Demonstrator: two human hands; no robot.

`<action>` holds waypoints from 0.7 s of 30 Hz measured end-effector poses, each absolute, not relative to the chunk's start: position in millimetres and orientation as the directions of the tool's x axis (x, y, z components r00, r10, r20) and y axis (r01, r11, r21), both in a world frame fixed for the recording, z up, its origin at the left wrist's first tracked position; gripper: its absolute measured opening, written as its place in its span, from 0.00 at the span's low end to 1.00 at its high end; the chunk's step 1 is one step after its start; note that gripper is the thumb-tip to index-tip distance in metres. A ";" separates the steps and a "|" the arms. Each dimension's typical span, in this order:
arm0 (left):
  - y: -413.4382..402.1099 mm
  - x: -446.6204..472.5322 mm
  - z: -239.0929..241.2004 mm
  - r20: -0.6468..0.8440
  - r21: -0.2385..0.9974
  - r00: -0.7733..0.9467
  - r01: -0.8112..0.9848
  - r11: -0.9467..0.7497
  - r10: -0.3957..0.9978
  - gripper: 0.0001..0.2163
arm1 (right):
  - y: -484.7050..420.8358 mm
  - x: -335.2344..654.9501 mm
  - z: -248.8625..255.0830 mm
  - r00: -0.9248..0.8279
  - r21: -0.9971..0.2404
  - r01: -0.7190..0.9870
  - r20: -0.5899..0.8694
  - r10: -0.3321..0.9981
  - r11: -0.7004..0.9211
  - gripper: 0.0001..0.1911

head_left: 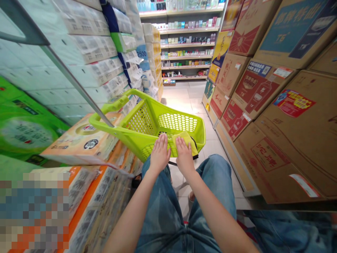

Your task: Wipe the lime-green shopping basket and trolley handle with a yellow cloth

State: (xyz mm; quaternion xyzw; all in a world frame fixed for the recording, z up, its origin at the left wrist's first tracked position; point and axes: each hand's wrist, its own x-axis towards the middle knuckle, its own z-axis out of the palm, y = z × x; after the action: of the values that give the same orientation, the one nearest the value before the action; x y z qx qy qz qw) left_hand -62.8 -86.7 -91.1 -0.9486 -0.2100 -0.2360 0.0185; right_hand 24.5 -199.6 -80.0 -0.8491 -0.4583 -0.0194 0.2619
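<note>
A lime-green plastic shopping basket (181, 117) with perforated sides and a long pull handle (76, 82) stands tilted in front of my knees. My left hand (161, 151) lies on its near rim with the fingers stretched out and nothing in them. Beside it, my right hand (185, 154) holds a yellow cloth (190, 138) with a dark edge against the same rim. Part of the cloth hangs over the outer side of the basket. The undersides of both hands are hidden.
Stacked cardboard cartons (289, 133) line the right side. Paper packs (97, 52) and an orange-white box (84, 140) crowd the left. Shelves of small goods (186, 40) close off the far end of the tiled aisle (181, 93). Another person's denim-clad leg (289, 228) shows at lower right.
</note>
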 end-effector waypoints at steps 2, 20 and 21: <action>-86.2 -63.1 -91.0 0.437 0.052 0.810 0.411 -0.910 0.391 0.29 | -183.7 17.3 -73.8 0.532 -0.432 0.813 0.277 0.800 -0.391 0.38; -85.8 -61.3 -96.0 0.468 0.071 0.794 0.404 -0.912 0.388 0.30 | -286.4 91.4 -118.7 0.745 -0.563 0.643 0.301 0.595 -0.520 0.45; -86.0 -61.2 -96.0 0.468 0.072 0.793 0.405 -0.911 0.390 0.30 | -280.8 86.7 -115.2 0.739 -0.541 0.654 0.304 0.602 -0.529 0.45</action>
State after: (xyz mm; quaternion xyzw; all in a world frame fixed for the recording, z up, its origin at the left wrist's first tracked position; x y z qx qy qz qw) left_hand -61.2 -86.0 -96.0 -0.9468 -0.2100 -0.2435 0.0158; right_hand 86.7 -280.8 -115.2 -0.8734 -0.3593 -0.0397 0.3262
